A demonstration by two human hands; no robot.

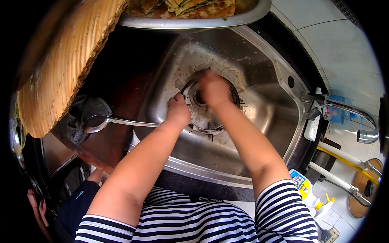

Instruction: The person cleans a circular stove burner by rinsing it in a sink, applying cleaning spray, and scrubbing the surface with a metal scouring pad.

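A round metal pot stand with short prongs (209, 131) lies in a stainless steel sink (258, 133), around the drain. At its left rim is my left hand (179, 111), its fingers curled against the ring. My right hand (214, 88), blurred, is over the upper part of the ring and partly hides the drain; whether it holds something cannot be made out. Brownish grime and wet marks show on the sink bottom around the ring. Left of my left forearm, a metal spoon or ladle (130, 122) reaches over the counter, its bowl beside a grey cloth (85, 118).
Flatbread pieces (194, 9) fill a metal tray (188, 22) above the sink. A ridged, straw-coloured lid or mat (67, 63) juts in at upper left. Right are a chrome faucet (349, 106), a white bottle (312, 129) and a spray bottle (307, 189). Another person's legs (73, 203) show at lower left.
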